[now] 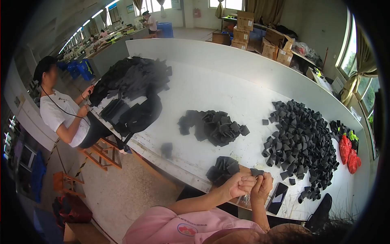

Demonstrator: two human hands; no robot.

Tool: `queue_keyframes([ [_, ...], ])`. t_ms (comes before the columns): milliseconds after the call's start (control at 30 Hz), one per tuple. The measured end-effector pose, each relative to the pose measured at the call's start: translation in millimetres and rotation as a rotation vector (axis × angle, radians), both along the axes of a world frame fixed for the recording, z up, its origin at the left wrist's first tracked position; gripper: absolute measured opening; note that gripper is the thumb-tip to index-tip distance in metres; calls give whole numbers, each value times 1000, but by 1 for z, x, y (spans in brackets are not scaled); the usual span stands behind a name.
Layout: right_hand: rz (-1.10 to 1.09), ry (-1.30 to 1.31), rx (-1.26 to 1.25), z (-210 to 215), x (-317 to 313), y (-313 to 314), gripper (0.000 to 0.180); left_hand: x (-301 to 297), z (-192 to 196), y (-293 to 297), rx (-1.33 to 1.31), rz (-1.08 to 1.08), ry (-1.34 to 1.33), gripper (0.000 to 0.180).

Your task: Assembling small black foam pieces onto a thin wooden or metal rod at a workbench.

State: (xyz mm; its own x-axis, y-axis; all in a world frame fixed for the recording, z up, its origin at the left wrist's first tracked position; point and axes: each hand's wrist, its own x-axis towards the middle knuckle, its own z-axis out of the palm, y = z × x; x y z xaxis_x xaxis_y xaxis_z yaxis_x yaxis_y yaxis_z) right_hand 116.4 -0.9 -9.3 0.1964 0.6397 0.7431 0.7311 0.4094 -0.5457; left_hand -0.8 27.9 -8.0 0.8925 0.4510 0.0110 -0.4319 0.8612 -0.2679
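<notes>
Close together over the near edge of the white table, my left hand (239,185) and my right hand (262,187) both pinch a small black fabric piece (256,172). Its upper part shows above my fingertips; the rest is covered by them. Just left of my hands lies a small heap of flat black pieces (222,168). Farther off, in the middle of the table, is another pile of black pieces (219,127). To the right spreads a big heap of curled, tube-like black pieces (298,140). A dark phone (278,198) rests beside my right hand.
A raised white board (227,61) borders the white table (195,85). At the far left a co-worker (67,110) sits by a large heap of black strips (134,77) and a black bag (142,114). Red plastic bags (345,148) lie at the right edge. Cardboard boxes (241,34) stand behind.
</notes>
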Motion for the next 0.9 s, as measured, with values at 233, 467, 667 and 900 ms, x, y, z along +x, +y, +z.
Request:
queue_keyframes([
  [233, -3, 51, 15, -2, -2, 1, 11, 1, 2, 3, 31, 36, -62, 18],
  [467, 15, 34, 39, 0, -2, 3, 9, 2, 1, -3, -70, -8, -6, 26],
  [667, 33, 40, 0, -9, 2, 3, 5, 2, 3, -1, -103, 36, -104, 28],
  [900, 38, 218, -27, -13, -3, 3, 13, -1, -4, 4, -61, 22, 16, 27],
])
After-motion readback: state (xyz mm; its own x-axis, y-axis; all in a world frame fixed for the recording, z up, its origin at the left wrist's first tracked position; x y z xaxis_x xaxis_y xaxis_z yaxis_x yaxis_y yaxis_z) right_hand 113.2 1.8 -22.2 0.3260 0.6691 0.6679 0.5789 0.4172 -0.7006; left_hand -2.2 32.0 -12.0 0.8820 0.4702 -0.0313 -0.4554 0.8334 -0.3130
